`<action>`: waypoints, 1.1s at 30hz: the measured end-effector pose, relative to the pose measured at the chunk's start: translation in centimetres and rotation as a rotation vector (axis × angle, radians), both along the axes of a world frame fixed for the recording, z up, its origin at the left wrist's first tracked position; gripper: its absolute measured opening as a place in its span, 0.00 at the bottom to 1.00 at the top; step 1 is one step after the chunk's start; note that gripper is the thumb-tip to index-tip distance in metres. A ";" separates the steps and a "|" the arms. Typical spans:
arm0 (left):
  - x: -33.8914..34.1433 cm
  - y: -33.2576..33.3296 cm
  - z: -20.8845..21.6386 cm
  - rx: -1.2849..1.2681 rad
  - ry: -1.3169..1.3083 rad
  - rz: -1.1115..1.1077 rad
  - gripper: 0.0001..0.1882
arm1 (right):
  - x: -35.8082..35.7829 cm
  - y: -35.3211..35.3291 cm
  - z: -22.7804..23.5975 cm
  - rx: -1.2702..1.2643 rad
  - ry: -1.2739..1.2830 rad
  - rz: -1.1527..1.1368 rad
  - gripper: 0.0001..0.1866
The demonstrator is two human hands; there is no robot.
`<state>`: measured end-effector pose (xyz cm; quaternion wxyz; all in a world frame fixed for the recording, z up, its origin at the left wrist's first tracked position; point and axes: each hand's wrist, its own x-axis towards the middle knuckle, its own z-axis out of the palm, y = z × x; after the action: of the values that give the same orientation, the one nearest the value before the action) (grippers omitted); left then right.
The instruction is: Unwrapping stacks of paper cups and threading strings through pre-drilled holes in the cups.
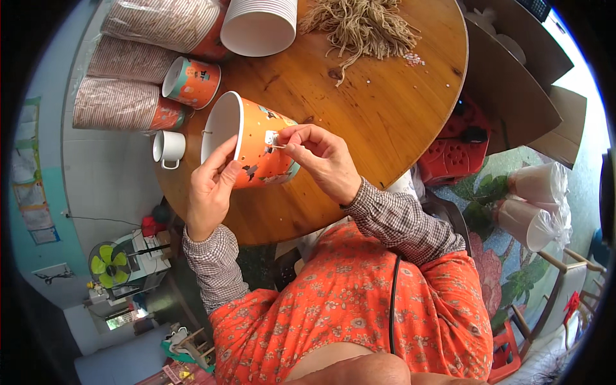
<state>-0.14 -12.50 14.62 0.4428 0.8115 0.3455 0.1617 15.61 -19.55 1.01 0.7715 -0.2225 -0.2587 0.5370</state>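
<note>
- Left, clear-wrapped sleeves of nested paper tubs [115,102], ridged by their stacked rims, lie on their sides near a glossy white handled mug [169,147].
- Beside them, a small orange-and-teal printed paper tub [196,83] lies tipped, no cord visible on it.
- At the table's near left, the left hand [213,186] pinches the rim of a large orange printed paper bucket [260,119], smooth-walled and round-mouthed, tilted between both hands above the varnished wooden table [378,122].
- A short bit of tan cord [206,132] shows at the bucket's far-left rim. The work looks partway along — that side appears strung, the other seemingly unfinished.
- At the bucket's right wall, the right hand [324,160] pinches a thin pale strand [278,146] between thumb and forefinger; whether it is fastened cannot be told.
- Farther right, a frayed, fibrous heap of tan cords [362,29] lies ready — beside tiny pale pieces [414,59].
</note>
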 end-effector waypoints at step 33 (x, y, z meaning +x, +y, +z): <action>2.5 -0.3 -3.5 0.000 0.005 -0.016 0.24 | -0.3 0.8 -1.5 -0.076 -0.356 -0.178 0.05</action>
<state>2.37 -12.82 11.09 0.4432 0.8147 0.3400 0.1558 15.27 -18.71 -0.50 0.7492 -0.3648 -0.3498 0.4281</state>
